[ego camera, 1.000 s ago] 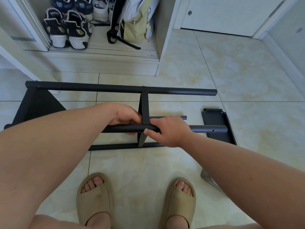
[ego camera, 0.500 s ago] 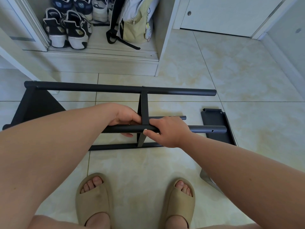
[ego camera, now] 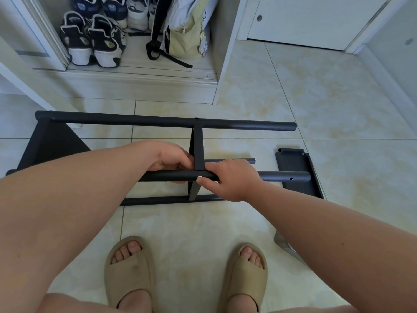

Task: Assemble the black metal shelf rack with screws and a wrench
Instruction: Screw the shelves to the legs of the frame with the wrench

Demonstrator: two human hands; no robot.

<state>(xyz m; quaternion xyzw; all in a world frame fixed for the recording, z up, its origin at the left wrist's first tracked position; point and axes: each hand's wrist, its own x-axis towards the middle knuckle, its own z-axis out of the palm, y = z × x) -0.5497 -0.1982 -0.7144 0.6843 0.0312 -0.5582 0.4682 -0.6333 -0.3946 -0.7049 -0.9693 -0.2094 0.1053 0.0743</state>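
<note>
Head camera looks down at a black metal shelf rack (ego camera: 158, 120) lying on its side on a pale tiled floor (ego camera: 316, 98), just in front of the person's feet. The rack is matte black: long round tubes run left to right, joined near the middle by a flat crossbar (ego camera: 198, 145) and at the left end by a dark side panel (ego camera: 52, 143). A small screw head (ego camera: 197, 118) shows where the crossbar meets the far tube. The near tube (ego camera: 284, 176) has a small hole close to its open right end. The left hand (ego camera: 173, 158) has its fingers curled round this tube just left of the crossbar. The right hand (ego camera: 232, 179) grips the same tube just right of it, thumb on the near side. A small white spot at the thumb tip could be a nail or a screw; it is too small to tell. The forearms cover much of the rack's lower tubes and left half. A loose black panel (ego camera: 295, 163) lies flat on the floor beyond the tube's right end. A silvery object (ego camera: 282, 241) peeks out from under the right forearm, mostly hidden. Beige slippers (ego camera: 129, 267) are on both feet. Farther off, sneakers (ego camera: 90, 41) and a pale bag (ego camera: 187, 30) sit in an open closet, cut off at the top edge.
</note>
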